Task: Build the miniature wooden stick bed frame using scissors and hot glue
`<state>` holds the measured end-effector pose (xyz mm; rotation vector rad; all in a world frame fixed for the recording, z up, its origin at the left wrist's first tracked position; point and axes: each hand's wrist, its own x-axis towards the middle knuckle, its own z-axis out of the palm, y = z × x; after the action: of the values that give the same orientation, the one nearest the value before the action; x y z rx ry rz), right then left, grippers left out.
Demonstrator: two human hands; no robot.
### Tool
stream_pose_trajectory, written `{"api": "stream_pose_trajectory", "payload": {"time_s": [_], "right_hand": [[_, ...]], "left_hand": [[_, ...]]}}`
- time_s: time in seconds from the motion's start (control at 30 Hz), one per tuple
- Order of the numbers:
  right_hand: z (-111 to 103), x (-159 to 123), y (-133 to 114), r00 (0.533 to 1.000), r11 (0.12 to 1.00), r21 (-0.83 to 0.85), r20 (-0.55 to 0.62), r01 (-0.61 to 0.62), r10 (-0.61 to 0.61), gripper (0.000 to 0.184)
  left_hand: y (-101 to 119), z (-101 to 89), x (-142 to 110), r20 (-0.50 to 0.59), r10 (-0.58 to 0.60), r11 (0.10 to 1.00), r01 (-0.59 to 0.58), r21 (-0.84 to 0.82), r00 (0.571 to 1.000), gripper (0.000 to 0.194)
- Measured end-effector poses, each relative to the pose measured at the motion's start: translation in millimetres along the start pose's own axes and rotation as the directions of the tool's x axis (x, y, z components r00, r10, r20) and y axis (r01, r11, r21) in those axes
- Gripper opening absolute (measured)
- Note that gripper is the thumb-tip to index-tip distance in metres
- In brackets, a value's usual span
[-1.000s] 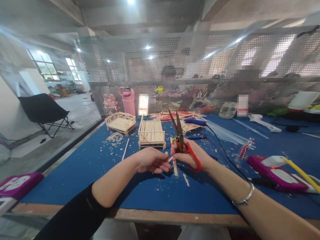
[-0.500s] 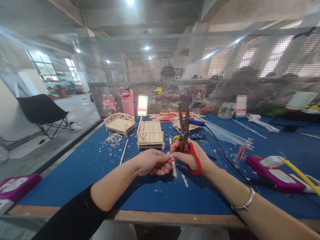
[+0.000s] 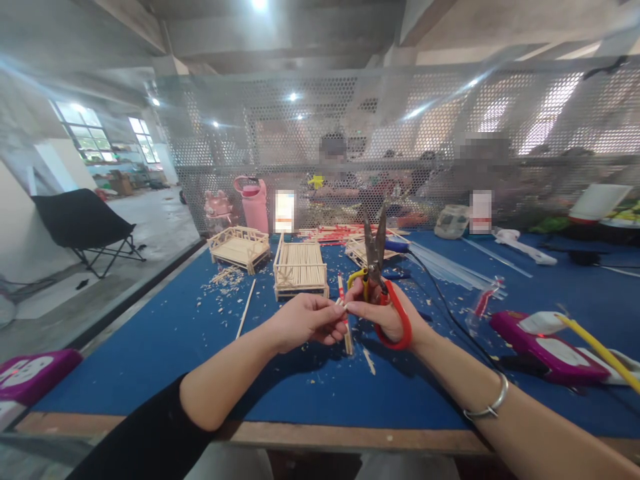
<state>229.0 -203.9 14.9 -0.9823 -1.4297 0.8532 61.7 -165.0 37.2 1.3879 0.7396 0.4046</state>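
My left hand (image 3: 305,321) pinches short pieces of pale wooden stick (image 3: 341,303) between thumb and fingers. Meeting it fingertip to fingertip, my right hand (image 3: 373,312) has its thumb and forefinger at the same pieces. Hooked on that right hand are scissors (image 3: 375,247) with one red and one yellow handle, blades pointing up and parted. Under the fingertips, red-marked sticks (image 3: 349,343) lie on the blue tabletop (image 3: 280,393). Beyond the hands stands a small bed-like frame of sticks (image 3: 301,263), with another such frame (image 3: 239,248) to its left.
A third stick frame (image 3: 357,252) is partly behind the scissors. Red-tipped sticks (image 3: 330,233) are piled at the back. A blue-handled tool (image 3: 397,247) trails a black cord. Clear glue sticks (image 3: 440,263) and a purple power strip (image 3: 550,350) lie right; a pink bottle (image 3: 255,207) stands behind.
My fingertips have come together around the short stick pieces, the left hand closing from a looser hold. The scissors have swung from leaning left to nearly upright and shifted slightly right.
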Motion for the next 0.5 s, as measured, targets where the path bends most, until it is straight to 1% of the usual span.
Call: {"api": "stream_pose_trajectory", "payload": {"time_s": [0.1,0.27,0.43,0.5], "right_hand": [[-1,1,1,1.0,1.0,-0.018,-0.009,0.01,-0.01,0.023],[-1,1,-1,1.0,0.999,0.03,-0.003,-0.017,0.017,0.024],[4,-2,-9,0.997,0.997,-0.053,-0.053,-0.055,0.052,0.03],[5,-2,-11,0.995,0.995,-0.069,-0.081,-0.067,0.061,0.035]], "left_hand": [[2,1.9,-2,0.001,0.033,0.999,-0.033,0.041,0.999,0.034],[3,1.5,-4,0.025,0.055,0.997,-0.056,0.045,0.998,0.038],[-1,-0.3,-2,0.062,0.002,0.999,-0.005,0.052,0.998,0.038],[-1,-0.5,-2,0.059,-0.018,1.0,0.018,0.004,0.998,0.035]]}}
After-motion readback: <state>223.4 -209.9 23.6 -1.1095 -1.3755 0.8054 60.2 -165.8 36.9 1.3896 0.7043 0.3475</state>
